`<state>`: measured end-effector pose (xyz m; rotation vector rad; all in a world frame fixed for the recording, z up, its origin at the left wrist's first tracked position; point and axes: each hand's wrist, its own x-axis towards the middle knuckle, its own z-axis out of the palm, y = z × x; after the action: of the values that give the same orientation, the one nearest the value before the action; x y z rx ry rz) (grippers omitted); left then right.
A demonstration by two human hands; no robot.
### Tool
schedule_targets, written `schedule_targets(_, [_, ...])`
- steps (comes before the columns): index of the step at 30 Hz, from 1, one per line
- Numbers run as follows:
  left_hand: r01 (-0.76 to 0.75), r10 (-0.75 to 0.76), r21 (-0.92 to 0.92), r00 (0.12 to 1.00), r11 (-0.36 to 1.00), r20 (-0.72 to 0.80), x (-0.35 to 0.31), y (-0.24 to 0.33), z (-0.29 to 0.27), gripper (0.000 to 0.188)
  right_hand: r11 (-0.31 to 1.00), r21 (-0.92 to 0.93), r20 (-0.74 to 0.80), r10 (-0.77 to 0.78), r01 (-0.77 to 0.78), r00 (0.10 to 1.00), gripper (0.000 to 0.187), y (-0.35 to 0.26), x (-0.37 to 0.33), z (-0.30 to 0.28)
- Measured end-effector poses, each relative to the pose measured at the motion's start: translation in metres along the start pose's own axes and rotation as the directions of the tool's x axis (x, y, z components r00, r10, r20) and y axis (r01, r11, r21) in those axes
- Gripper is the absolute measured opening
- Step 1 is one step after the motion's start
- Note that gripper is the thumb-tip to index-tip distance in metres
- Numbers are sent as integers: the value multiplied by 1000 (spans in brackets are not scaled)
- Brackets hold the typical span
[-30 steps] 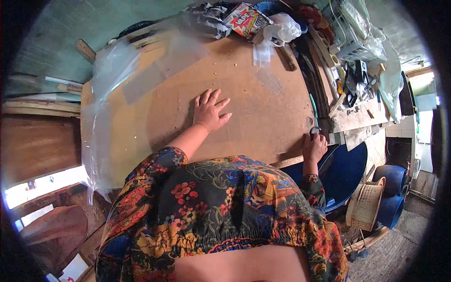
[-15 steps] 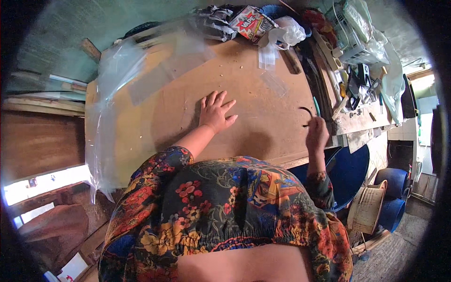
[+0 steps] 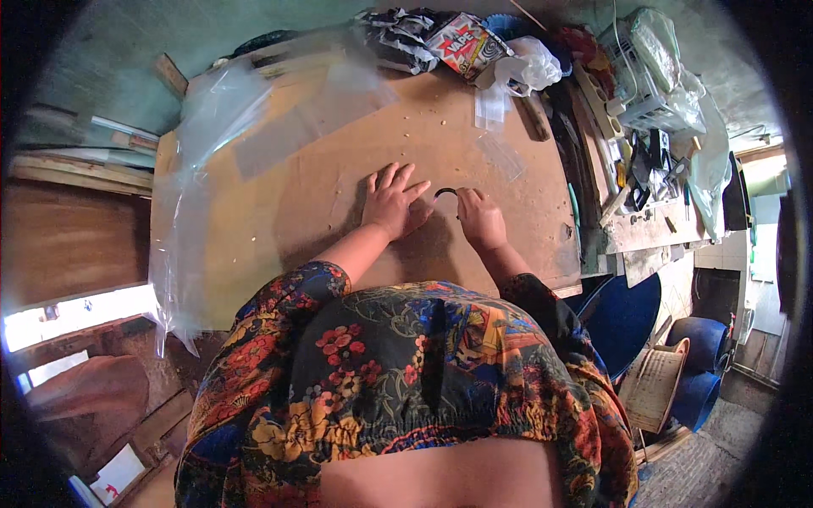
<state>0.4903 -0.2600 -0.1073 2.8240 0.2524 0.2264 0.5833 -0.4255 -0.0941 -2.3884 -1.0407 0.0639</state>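
Left hand (image 3: 391, 208) flat on brown board (image 3: 326, 212), fingers apart, black curved item (image 3: 445, 191) now just right of its thumb, clamped in fingers of right hand (image 3: 483, 220), shifted in from board's right edge, seemingly putting both hands at one spot.

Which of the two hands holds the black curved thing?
The right hand holds the black curved thing; the left hand is spread on the board, without one.

Greenish wall (image 3: 110, 76), brown wooden panel (image 3: 76, 245) at left, bright gap (image 3: 76, 319) below it, grey floor (image 3: 724, 440), daylight (image 3: 766, 172) at right
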Motion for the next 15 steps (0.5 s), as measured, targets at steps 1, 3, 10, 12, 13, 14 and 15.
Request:
schedule_targets(1, [7,-7,-3,1000,1000,1,0,1,0,46,999,-47,14,-8,9,1000,19,0,1,1])
schedule_targets(3, [14,-14,-10,1000,1000,5,-1,1,-1,46,994,-104,14,-43,44,999,19,0,2,1])
schedule_targets(10, [17,-16,-32,1000,999,23,-1,0,-1,48,982,-168,-1,-90,88,996,19,6,3,11])
schedule_targets(12, [16,-15,-34,1000,999,21,-1,0,-2,48,982,-168,13,-87,88,996,18,6,3,11])
schedule_targets(13, [12,-11,-31,1000,999,21,-1,1,-3,48,982,-166,20,-92,95,996,18,7,3,11])
schedule_targets(14, [10,-9,-27,1000,1000,21,-1,0,-3,49,981,-163,28,-99,103,995,18,7,4,11])
schedule_targets(15, [8,-8,-29,1000,1000,17,-1,0,-2,48,983,-149,20,-102,103,995,18,6,3,10])
